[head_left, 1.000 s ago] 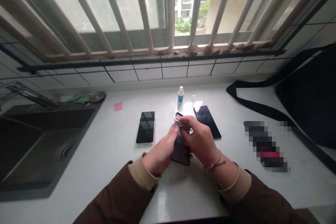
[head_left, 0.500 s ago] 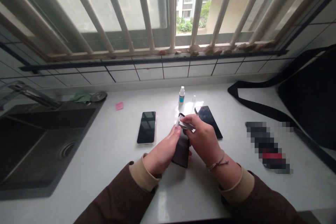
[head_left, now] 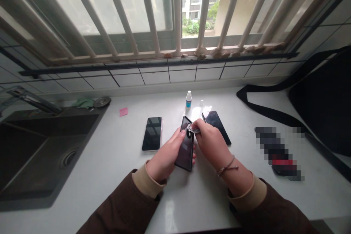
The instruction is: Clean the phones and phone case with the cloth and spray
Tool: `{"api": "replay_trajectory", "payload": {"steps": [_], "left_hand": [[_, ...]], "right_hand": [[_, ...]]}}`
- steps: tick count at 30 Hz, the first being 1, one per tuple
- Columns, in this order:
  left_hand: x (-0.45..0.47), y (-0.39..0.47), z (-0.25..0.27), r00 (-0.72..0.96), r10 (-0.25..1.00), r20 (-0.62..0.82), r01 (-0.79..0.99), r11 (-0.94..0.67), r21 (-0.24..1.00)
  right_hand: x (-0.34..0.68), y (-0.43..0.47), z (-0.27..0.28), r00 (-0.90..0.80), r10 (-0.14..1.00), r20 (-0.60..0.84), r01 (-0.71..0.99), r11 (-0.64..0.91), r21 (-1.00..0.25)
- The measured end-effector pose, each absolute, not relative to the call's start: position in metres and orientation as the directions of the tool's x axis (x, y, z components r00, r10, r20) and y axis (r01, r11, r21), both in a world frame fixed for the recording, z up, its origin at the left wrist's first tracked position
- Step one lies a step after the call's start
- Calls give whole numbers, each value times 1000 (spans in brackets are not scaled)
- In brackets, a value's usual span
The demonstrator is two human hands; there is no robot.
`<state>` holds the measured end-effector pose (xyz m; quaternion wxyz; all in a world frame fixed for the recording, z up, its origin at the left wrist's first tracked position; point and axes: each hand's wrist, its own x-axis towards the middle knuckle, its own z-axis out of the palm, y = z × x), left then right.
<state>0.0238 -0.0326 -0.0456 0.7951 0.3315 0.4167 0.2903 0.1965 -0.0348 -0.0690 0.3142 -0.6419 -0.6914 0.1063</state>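
Left hand [head_left: 167, 153] props phone [head_left: 185, 146] upright; right hand [head_left: 211, 142] pinches cloth [head_left: 193, 129].

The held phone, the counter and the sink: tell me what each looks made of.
Held phone, gripped by the left hand: glossy glass face, judging by its dark sheen. Counter: smooth white stone or composite, faintly reflecting the window light; which of the two is unclear. Sink: dark matte basin, perhaps coated metal or granite composite.

A pixelated patch [head_left: 279, 153] on the tabletop [head_left: 115, 153] at three o'clock from the hands hides whatever lies there, and the black bag [head_left: 323, 106] beyond it runs off the picture's right edge.
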Motion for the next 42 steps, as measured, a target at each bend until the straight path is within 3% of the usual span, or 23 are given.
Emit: {"api": "replay_trajectory", "payload": {"steps": [5, 8, 12, 15, 18, 27, 29, 31, 34, 42], "left_hand": [[22, -25, -51, 460, 771, -440, -217, 579, 786], [20, -24, -49, 470, 757, -453, -193, 589, 785], [19, -29, -40, 576, 662, -480, -50, 614, 788], [19, -34, -34, 634, 630, -449, -7, 585, 811], [17, -34, -30, 615, 649, -448, -20, 581, 814], [10, -28, -23, 600, 641, -480, -194, 698, 690], [11, -27, -24, 597, 638, -486, -228, 716, 660], [13, -27, -25, 594, 634, -495, -250, 731, 635], [15, -27, -29, 576, 650, -497, -280, 727, 627], [19, -28, -34, 539, 699, -470, -324, 687, 650]], "right_hand": [[195, -36, -63, 51, 984, 171, 532, 118, -838], [198, -35, -60, 234, 950, 208, 316, 128, -940], [206, -33, -58, 473, 800, 368, 397, 179, -900], [206, -33, -60, 348, 825, 446, 488, 247, -837], [204, -32, -62, 161, 889, 429, 486, 307, -818], [207, -29, -64, 215, 931, 295, 462, 169, -871], [205, -27, -66, 218, 952, 214, 291, 146, -945], [201, -25, -69, 211, 972, 101, -12, 106, -994], [194, -23, -72, 201, 979, -33, -360, 43, -932], [189, -24, -74, 229, 969, -95, -444, 17, -896]]}}
